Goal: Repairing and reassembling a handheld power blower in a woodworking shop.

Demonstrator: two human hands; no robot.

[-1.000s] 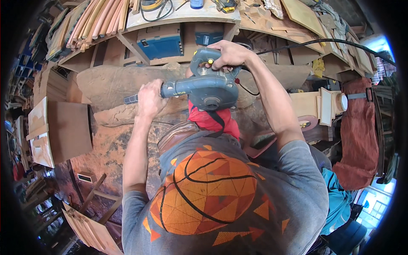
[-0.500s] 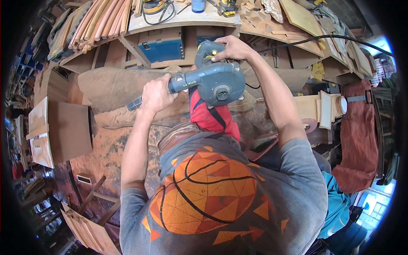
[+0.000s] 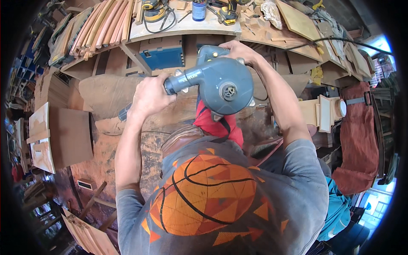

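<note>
A dark blue-grey handheld blower [image 3: 221, 80] is held up in front of my chest, its nozzle pointing to the left. My left hand [image 3: 153, 94] wraps around the nozzle tube, whose dark tip shows beyond the wrist. My right hand [image 3: 240, 52] closes on the blower's handle at the far side; part of its fingers is hidden behind the handle. The round fan housing with its air inlet faces me. Below it hangs a red cloth bag [image 3: 219, 127] with a black strap, partly covered by the housing.
Ahead stands a workbench [image 3: 187, 29] with a yellow sander [image 3: 154, 12], a blue can [image 3: 198, 10] and a drill [image 3: 228, 15]. Wood strips [image 3: 102, 27] are stacked at its left. A black cable [image 3: 335, 39] runs to the right. A brown wooden box [image 3: 71, 136] stands at left.
The blower has come closer and tilted, its housing shifting slightly right and turning its inlet more toward me. Both hands keep their hold; the left has moved a little left.
</note>
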